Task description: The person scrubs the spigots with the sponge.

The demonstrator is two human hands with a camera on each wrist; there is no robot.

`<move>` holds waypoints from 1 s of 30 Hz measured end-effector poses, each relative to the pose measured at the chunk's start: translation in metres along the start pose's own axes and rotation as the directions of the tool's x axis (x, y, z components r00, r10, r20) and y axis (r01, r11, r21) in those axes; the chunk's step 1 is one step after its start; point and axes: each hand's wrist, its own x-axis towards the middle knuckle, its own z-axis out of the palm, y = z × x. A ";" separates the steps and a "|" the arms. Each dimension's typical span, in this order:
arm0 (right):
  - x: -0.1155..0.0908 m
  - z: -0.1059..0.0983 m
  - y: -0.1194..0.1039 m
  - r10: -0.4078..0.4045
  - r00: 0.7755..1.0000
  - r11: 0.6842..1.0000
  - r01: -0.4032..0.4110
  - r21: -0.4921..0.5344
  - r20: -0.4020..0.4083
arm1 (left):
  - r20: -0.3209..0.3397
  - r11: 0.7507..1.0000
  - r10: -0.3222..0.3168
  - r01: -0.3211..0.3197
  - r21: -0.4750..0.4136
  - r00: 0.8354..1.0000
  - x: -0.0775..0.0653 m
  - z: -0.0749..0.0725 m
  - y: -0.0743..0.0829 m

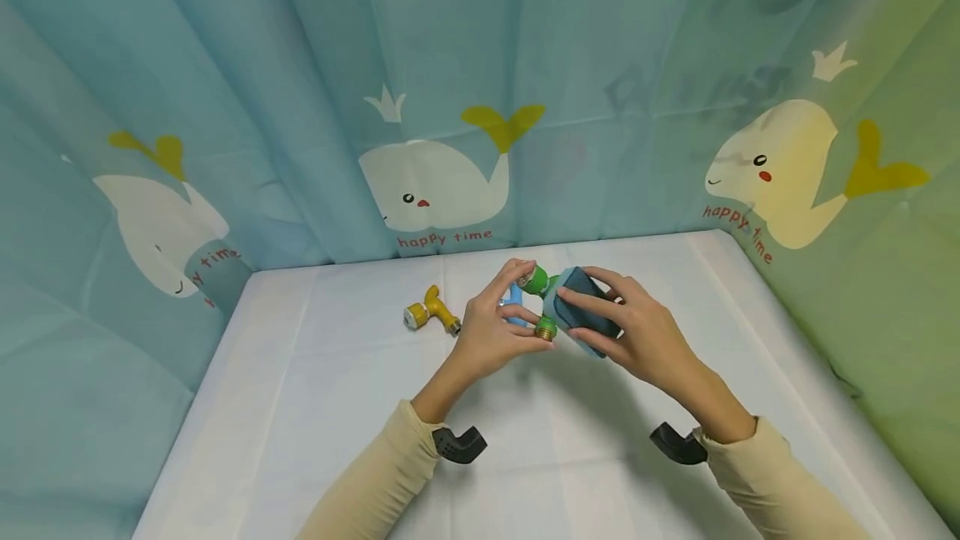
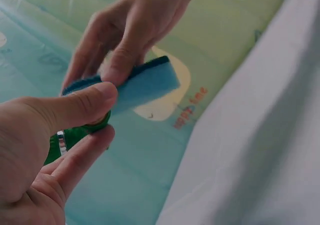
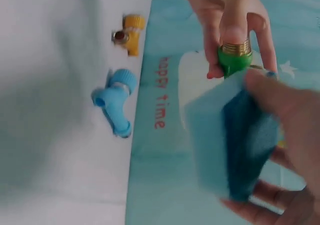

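My left hand (image 1: pixel 491 327) holds a green tap (image 1: pixel 535 280) between thumb and fingers, above the table. The tap's brass threaded end (image 3: pixel 237 49) points toward me, by the thumb. In my right hand (image 1: pixel 651 336) is a blue sponge (image 1: pixel 587 311) with a light soft body and a darker scouring layer, gripped between thumb and fingers. The sponge overlaps the green tap's right side in the head view and hides part of it. In the left wrist view the sponge (image 2: pixel 147 85) is right beside the left thumb.
A yellow tap (image 1: pixel 438 308) lies on the white table (image 1: pixel 337 415), left of my left hand. A blue tap (image 3: pixel 114 102) lies near it, partly hidden behind that hand in the head view. Curtains with whale prints (image 1: pixel 442 186) hang around the table.
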 end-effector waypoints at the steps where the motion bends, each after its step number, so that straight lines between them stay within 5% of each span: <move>1: 0.000 0.000 -0.001 -0.003 1.000 1.000 0.003 0.002 0.005 | 0.002 1.000 -0.001 0.001 -0.001 1.000 0.000 0.000 0.000; 8: 0.001 0.000 -0.001 -0.002 0.999 1.000 0.003 -0.029 0.040 | -0.004 1.000 0.012 -0.012 -0.017 1.000 -0.002 -0.002 0.001; 11: 0.005 0.002 0.004 0.049 0.999 0.997 -0.050 -0.060 -0.007 | -0.002 1.000 -0.004 0.004 -0.023 1.000 -0.004 -0.002 -0.001; 17: 0.015 0.007 0.001 0.090 0.992 0.995 -0.087 0.038 -0.093 | 0.015 1.000 0.027 -0.027 -0.013 1.000 -0.006 -0.001 0.001; 25: 0.015 0.001 0.015 0.273 0.961 0.956 -0.267 -0.126 0.037 | 0.036 0.992 0.073 -0.076 0.099 0.997 -0.010 -0.004 0.006; 30: 0.025 -0.005 0.011 0.238 0.970 0.968 -0.240 0.076 0.045 | 0.060 0.985 0.084 -0.092 0.148 0.995 -0.011 -0.006 0.006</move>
